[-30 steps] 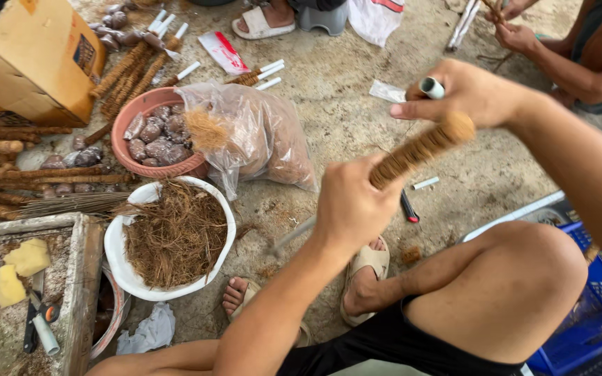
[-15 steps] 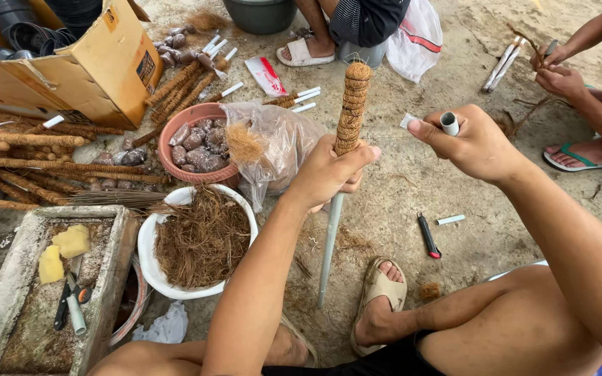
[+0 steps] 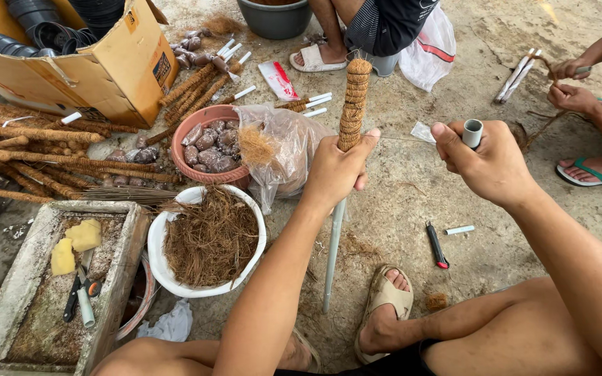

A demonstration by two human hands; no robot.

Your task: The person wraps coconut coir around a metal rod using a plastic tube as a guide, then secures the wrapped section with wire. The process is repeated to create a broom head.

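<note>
Upright in my left hand (image 3: 336,170), a coir-wrapped pole (image 3: 352,97) stands with its long axis running near to far, the bare grey shaft dropping to the concrete floor (image 3: 412,209) between my knees. My fingers are closed fully round the pole just below the fibre wrapping. My right hand (image 3: 485,163) sits level with it, off to the right, clenched round a small grey spool (image 3: 472,132); a thin line (image 3: 405,140) stretches taut from that fist leftward to the pole, so the right hand is the one feeding and the left is the one holding.

Near and left of my left arm sits a white bowl (image 3: 156,244) heaped with loose brown fibre, and beyond it a reddish bowl (image 3: 184,136) of husk pieces beside a clear plastic bag (image 3: 294,150). Finished wrapped sticks (image 3: 43,157) lie piled at far left by a cardboard box (image 3: 92,69). A red-handled cutter (image 3: 437,245) lies on the floor below my right wrist. Far right, another person's hands (image 3: 571,83) work on a stick of their own.
</note>
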